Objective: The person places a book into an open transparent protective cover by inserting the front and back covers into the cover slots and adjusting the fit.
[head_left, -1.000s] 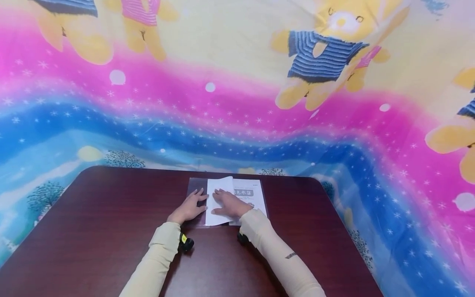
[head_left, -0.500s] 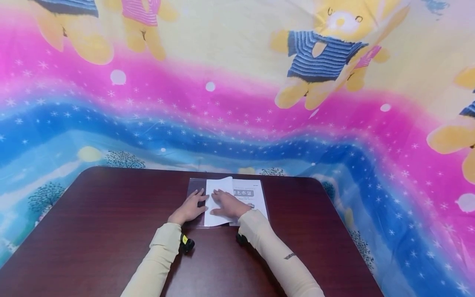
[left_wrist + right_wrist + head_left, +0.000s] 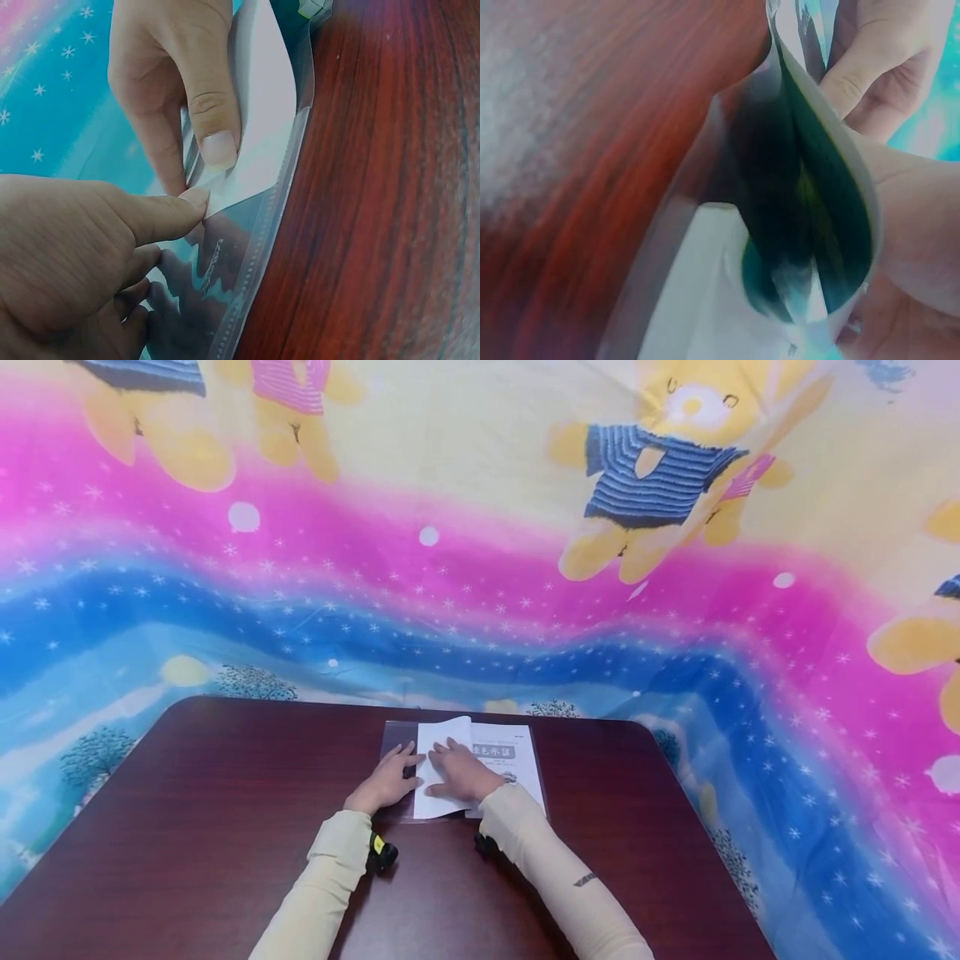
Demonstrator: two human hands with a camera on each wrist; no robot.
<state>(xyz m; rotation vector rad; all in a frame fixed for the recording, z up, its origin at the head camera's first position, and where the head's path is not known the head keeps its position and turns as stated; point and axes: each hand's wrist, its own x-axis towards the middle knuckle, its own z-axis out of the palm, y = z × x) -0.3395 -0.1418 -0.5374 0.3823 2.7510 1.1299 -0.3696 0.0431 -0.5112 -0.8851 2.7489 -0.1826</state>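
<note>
I record a booklet (image 3: 528, 785) with clear plastic (image 3: 401, 735) extending past it, near the table's (image 3: 225, 810) far edge. The right hand (image 3: 465, 774) rests, fingers spread, on its curved white leaf (image 3: 442, 735); the left hand (image 3: 386, 781), fingers extended, touches leaf and plastic, ungripping.

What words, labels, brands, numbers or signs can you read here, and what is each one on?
"色承": gray banner on the page; the characters on either side aren't clear enough to quote.
Other print on that page: too small to read.
Faint lettering on the plastic: too blurred.
Marks on the yellow tag and right sleeve: too small.
</note>
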